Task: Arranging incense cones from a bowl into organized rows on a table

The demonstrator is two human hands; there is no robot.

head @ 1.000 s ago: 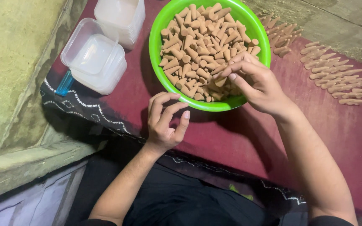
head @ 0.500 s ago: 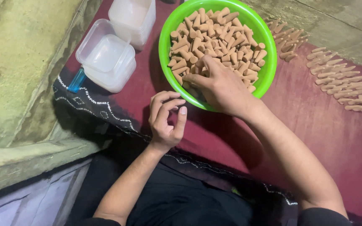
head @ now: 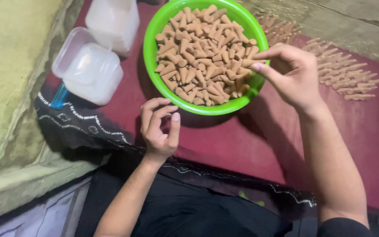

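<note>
While my right hand (head: 292, 77) pinches one cone (head: 252, 62) at the bowl (head: 151, 52) rim, tip pointing leftward; my left hand (head: 159, 127) curls empty just below the bowl.

The right hand (head: 292, 77) is lifting out of the green bowl (head: 154, 33), where its fingers were buried among the brown cones (head: 202, 52) 0.5 s ago, and is drawing back over the bowl's right rim with 1 cone (head: 254, 62) pinched between thumb and fingertips. The left hand (head: 159, 127) is uncurling slightly, its thumb opening away from the bent fingers. The bowl is sitting more fully exposed now.
</note>
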